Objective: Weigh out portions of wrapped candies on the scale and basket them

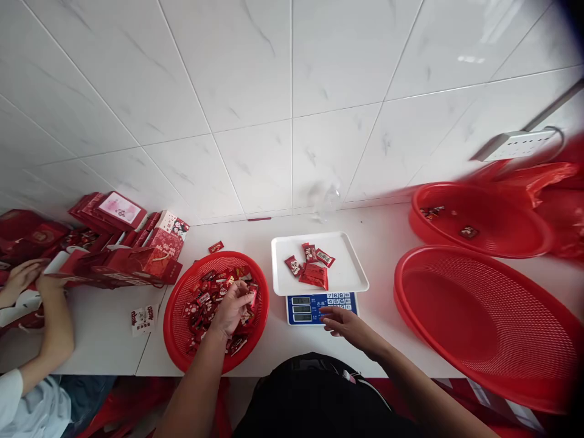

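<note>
My left hand is over the red mesh basket, its fingers closed on a small wrapped candy. Below it in the basket lies a heap of candies in red wrappers. My right hand hovers at the front of the digital scale, fingers stretched out and holding nothing, partly covering the blue keypad. On top of the scale sits a white tray with several red-wrapped packets in a loose group. The digits on the displays are too small to read.
Two red baskets stand on the right, a larger one and one behind it with a few packets. Red gift boxes line the left side, where a co-worker's hands are busy. One loose candy lies behind my basket.
</note>
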Demonstrator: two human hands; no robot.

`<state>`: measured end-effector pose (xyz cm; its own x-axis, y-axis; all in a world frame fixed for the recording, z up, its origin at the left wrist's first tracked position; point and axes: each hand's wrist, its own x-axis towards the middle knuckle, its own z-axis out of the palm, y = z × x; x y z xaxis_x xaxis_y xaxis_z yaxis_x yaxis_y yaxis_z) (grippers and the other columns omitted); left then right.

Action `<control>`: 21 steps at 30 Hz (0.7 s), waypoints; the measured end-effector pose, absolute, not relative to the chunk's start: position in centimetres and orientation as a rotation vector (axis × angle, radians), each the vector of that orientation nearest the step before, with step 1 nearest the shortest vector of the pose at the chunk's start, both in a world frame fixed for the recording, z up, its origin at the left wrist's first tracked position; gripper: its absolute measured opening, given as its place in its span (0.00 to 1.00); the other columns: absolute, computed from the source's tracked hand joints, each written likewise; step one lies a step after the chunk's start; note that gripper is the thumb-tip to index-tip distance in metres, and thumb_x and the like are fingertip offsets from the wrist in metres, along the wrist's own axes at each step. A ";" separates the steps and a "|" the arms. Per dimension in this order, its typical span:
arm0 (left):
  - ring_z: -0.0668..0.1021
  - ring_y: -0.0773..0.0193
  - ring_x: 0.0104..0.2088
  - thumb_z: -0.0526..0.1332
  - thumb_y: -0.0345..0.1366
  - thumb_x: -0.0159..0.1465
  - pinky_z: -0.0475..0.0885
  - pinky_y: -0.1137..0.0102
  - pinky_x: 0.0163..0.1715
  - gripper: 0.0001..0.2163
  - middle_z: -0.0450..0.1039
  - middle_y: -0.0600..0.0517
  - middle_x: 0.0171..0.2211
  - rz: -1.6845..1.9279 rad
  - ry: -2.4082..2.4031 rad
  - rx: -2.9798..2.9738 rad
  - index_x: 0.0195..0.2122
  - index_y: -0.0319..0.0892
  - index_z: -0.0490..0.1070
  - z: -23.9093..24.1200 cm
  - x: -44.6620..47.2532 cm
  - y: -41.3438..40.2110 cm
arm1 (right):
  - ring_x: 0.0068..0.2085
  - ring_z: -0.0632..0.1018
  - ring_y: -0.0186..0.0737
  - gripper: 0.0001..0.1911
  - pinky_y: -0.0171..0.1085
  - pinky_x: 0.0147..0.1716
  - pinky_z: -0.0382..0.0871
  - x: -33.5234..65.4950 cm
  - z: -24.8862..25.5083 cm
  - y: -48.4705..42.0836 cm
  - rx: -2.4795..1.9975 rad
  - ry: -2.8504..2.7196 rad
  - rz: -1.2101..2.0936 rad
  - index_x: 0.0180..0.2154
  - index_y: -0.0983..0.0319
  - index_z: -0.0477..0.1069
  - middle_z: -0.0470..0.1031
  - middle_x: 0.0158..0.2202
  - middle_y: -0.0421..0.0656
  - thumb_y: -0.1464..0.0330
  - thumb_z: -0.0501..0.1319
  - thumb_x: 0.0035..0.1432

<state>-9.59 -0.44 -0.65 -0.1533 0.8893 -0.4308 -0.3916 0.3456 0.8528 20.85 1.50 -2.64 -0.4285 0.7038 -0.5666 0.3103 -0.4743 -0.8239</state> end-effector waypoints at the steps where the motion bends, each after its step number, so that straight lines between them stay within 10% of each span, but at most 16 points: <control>1: 0.71 0.74 0.30 0.68 0.31 0.45 0.65 0.76 0.32 0.18 0.68 0.58 0.31 1.185 1.229 0.523 0.37 0.45 0.67 -0.3 -8.5 -0.4 | 0.38 0.74 0.40 0.27 0.41 0.38 0.67 20.6 -2.4 1.5 -1.450 -1.432 1.994 0.46 0.61 0.68 0.74 0.38 0.45 0.53 0.61 0.47; 21: 0.72 0.67 0.29 0.63 0.47 0.50 0.66 0.69 0.33 0.16 0.71 0.52 0.26 0.773 1.263 0.862 0.29 0.38 0.68 -1.0 2.8 -0.2 | 0.28 0.72 0.34 0.22 0.37 0.33 0.67 19.2 -1.4 1.0 -1.217 -1.416 2.003 0.28 0.63 0.67 0.70 0.24 0.38 0.50 0.61 0.46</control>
